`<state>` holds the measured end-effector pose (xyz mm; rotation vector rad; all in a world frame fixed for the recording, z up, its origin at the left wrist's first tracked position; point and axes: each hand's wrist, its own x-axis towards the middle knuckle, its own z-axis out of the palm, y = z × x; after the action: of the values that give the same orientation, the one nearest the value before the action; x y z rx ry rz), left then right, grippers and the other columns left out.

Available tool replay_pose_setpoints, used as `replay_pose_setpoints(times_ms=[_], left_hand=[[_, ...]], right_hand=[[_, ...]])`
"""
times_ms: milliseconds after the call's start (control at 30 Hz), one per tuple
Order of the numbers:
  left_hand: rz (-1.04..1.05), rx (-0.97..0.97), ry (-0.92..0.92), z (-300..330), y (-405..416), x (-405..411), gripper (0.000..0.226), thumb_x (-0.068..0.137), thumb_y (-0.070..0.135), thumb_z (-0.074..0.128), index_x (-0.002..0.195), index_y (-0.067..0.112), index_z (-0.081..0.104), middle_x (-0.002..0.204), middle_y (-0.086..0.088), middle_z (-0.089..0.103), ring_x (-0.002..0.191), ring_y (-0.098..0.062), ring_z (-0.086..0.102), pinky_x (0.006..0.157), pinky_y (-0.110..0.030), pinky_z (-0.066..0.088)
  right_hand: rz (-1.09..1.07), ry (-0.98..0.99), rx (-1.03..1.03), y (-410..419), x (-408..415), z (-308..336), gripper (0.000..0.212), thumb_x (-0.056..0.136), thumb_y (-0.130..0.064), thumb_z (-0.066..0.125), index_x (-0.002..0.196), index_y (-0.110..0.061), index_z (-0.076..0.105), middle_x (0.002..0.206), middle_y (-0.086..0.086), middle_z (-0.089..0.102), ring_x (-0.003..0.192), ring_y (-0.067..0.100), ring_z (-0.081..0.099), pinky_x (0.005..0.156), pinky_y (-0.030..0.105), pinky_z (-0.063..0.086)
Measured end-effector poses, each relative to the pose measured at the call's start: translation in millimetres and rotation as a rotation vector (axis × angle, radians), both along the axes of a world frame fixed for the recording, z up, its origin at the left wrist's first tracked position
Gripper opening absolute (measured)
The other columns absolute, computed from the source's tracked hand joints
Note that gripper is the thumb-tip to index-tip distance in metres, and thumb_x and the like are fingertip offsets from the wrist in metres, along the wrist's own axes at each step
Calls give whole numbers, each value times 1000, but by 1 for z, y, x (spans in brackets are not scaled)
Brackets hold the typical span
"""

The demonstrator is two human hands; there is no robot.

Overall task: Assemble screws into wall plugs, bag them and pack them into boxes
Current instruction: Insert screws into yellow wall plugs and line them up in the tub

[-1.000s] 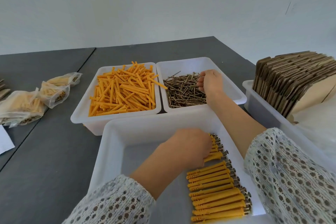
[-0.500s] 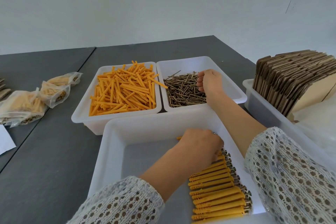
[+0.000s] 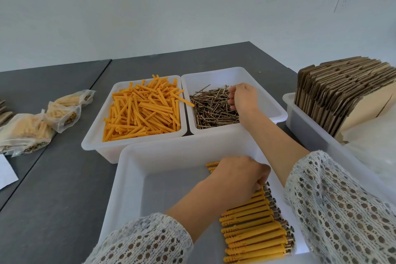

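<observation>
Our right hand (image 3: 242,97) reaches into the screws (image 3: 212,107), fingers curled among them; whether it holds one we cannot tell. Our left hand (image 3: 237,174) curls over assembled plugs (image 3: 255,227) in the near bin (image 3: 137,169).

In front of me is a grey table (image 3: 53,178), a white wall (image 3: 192,6) behind it, and a white paper (image 3: 6,172) at my left.

- The right hand (image 3: 243,97) reached into the bin of screws (image 3: 214,107), fingers curled among them.
- The left hand (image 3: 237,174) rested on the row of assembled plugs (image 3: 255,225) in the near tray (image 3: 132,178).
- Loose orange plugs (image 3: 143,109) filled the neighbouring bin.
</observation>
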<state>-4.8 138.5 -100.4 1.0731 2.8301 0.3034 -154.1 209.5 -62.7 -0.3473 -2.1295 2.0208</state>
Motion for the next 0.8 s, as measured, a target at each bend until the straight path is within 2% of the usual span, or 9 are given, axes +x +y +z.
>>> replay_pose_setpoints(times_ms=[400, 567, 800], left_hand=[[-29, -15, 79, -1, 4, 4, 12, 97, 18, 55, 88, 21, 46, 91, -2, 63, 80, -23, 55, 63, -38, 47], [-12, -19, 145, -9, 7, 6, 19, 97, 17, 56, 85, 19, 41, 86, -3, 59, 75, -25, 55, 56, -35, 43], [-15, -15, 99, -5, 7, 6, 10, 96, 14, 57, 88, 15, 51, 88, -5, 61, 78, -27, 56, 64, -40, 51]], right_hand=[[13, -8, 14, -1, 0, 0, 34, 96, -5, 27, 82, -13, 57, 76, 1, 55, 64, 14, 51, 57, 25, 45], [17, -10, 17, -1, 0, -1, 35, 96, -5, 28, 78, -14, 57, 77, 2, 56, 65, 16, 52, 58, 25, 45], [14, -4, 28, -1, -1, -1, 34, 96, -6, 28, 79, -13, 57, 77, 2, 56, 63, 14, 51, 57, 24, 45]])
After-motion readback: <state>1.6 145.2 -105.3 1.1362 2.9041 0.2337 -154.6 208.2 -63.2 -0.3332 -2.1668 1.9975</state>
